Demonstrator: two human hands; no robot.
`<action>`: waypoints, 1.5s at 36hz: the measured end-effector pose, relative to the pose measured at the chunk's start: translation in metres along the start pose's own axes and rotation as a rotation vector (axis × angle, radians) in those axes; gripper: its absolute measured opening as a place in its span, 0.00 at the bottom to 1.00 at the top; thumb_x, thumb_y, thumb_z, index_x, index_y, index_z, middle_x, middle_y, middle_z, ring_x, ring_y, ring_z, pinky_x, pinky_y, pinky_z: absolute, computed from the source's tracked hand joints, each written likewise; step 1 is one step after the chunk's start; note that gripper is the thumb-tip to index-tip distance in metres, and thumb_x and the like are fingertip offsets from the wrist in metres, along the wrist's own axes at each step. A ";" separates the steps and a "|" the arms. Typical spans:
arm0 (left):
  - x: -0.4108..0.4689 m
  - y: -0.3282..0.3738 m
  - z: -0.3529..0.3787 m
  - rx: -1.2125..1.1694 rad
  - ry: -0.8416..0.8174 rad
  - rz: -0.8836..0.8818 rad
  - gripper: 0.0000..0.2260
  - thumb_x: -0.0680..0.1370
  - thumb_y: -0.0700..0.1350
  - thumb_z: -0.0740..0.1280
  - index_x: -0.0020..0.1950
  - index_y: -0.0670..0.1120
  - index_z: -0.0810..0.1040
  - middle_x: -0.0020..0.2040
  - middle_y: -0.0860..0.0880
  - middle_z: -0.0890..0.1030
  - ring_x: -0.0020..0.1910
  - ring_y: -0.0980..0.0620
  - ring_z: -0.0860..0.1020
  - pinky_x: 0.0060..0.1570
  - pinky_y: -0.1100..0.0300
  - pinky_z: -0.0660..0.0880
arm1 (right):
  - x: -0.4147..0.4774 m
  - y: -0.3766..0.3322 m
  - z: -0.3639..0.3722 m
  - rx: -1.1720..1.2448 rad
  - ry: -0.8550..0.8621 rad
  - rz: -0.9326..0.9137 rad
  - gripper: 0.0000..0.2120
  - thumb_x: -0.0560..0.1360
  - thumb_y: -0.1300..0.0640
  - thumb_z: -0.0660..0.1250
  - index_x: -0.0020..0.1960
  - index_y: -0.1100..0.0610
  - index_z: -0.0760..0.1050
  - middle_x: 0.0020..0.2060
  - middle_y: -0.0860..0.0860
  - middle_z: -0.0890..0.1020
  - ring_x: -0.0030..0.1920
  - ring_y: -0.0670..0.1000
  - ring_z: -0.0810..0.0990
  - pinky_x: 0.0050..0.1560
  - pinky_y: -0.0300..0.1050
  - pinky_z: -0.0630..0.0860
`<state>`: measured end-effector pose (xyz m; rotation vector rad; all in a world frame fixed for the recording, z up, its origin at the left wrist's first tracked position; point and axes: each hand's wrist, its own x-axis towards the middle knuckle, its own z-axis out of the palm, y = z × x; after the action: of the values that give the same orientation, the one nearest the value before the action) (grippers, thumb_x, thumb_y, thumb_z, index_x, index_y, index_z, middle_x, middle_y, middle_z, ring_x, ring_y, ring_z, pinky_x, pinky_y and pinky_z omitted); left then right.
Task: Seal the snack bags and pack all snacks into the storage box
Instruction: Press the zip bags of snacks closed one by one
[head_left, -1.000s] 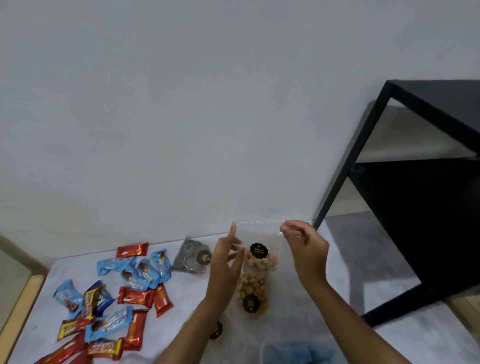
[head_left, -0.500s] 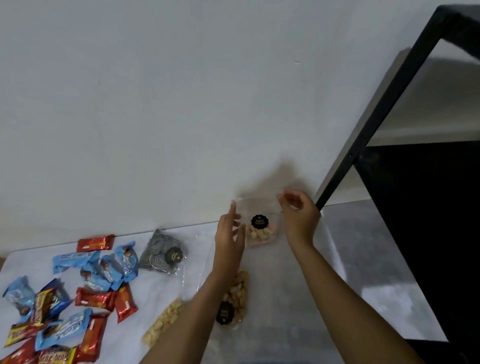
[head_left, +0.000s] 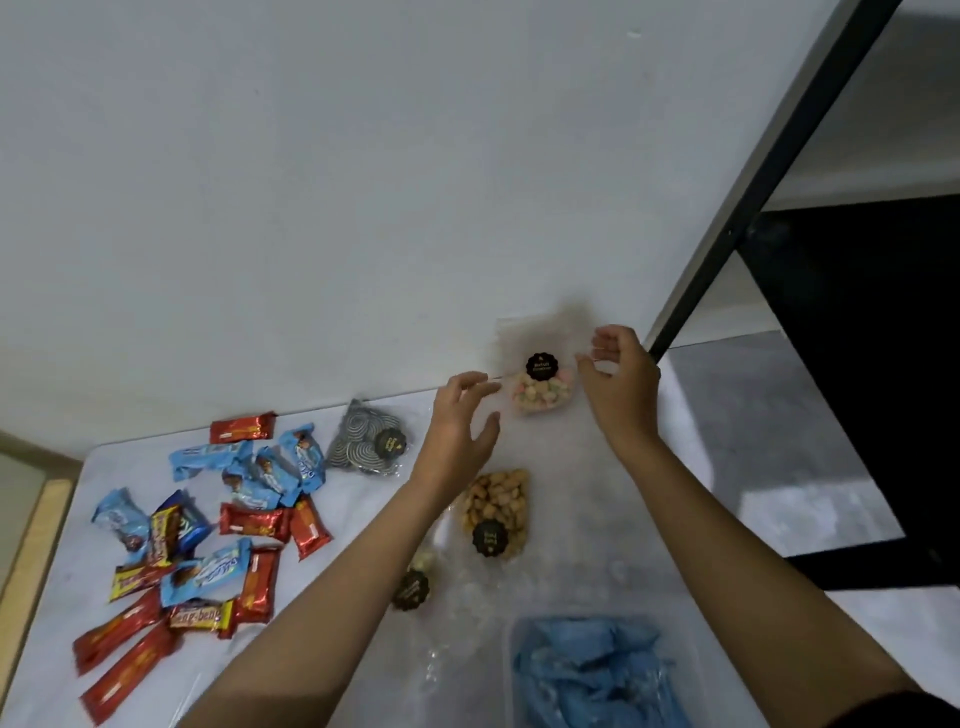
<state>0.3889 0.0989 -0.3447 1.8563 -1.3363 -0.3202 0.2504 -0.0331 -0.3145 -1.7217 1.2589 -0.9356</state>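
A clear snack bag of pastel candies with a black sticker stands upright at the back of the white table, against the wall. My left hand hovers just left of it, fingers spread and holding nothing. My right hand is at the bag's right edge with curled fingers; whether it grips the plastic is unclear. A bag of peanuts lies nearer me, and a bag of spiral cookies lies to the left. The clear storage box at the bottom holds blue wrappers.
Several red and blue wrapped candy bars are scattered on the table's left half. Another stickered bag is partly hidden under my left forearm. A black metal shelf frame stands at the right, next to the table.
The candy bag has moved away from me to the wall. My left hand has let go of it and opened; my right hand stays at its right edge. The view tilted down.
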 end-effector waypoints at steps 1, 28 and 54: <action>-0.010 0.000 -0.008 0.024 -0.067 0.033 0.12 0.76 0.40 0.65 0.59 0.44 0.76 0.59 0.47 0.74 0.60 0.53 0.70 0.60 0.68 0.63 | -0.012 0.000 -0.003 0.000 -0.011 0.006 0.13 0.74 0.63 0.68 0.58 0.60 0.73 0.50 0.50 0.78 0.50 0.48 0.77 0.47 0.32 0.73; -0.111 -0.058 -0.090 0.339 -0.739 0.002 0.07 0.77 0.44 0.64 0.53 0.45 0.78 0.53 0.47 0.76 0.53 0.47 0.73 0.55 0.52 0.72 | -0.216 -0.017 0.055 -0.496 -0.871 0.075 0.17 0.71 0.50 0.72 0.55 0.53 0.72 0.45 0.51 0.77 0.44 0.49 0.76 0.43 0.42 0.73; -0.156 -0.057 -0.137 -0.502 -0.031 -0.505 0.04 0.76 0.37 0.65 0.43 0.45 0.77 0.43 0.47 0.81 0.45 0.50 0.79 0.46 0.59 0.76 | -0.172 -0.088 0.063 -0.183 -0.706 -0.055 0.08 0.68 0.59 0.75 0.46 0.56 0.79 0.38 0.46 0.80 0.33 0.37 0.77 0.34 0.25 0.70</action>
<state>0.4480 0.3059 -0.3365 1.7233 -0.6932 -0.8625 0.3004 0.1607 -0.2801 -1.9851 0.8386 -0.1876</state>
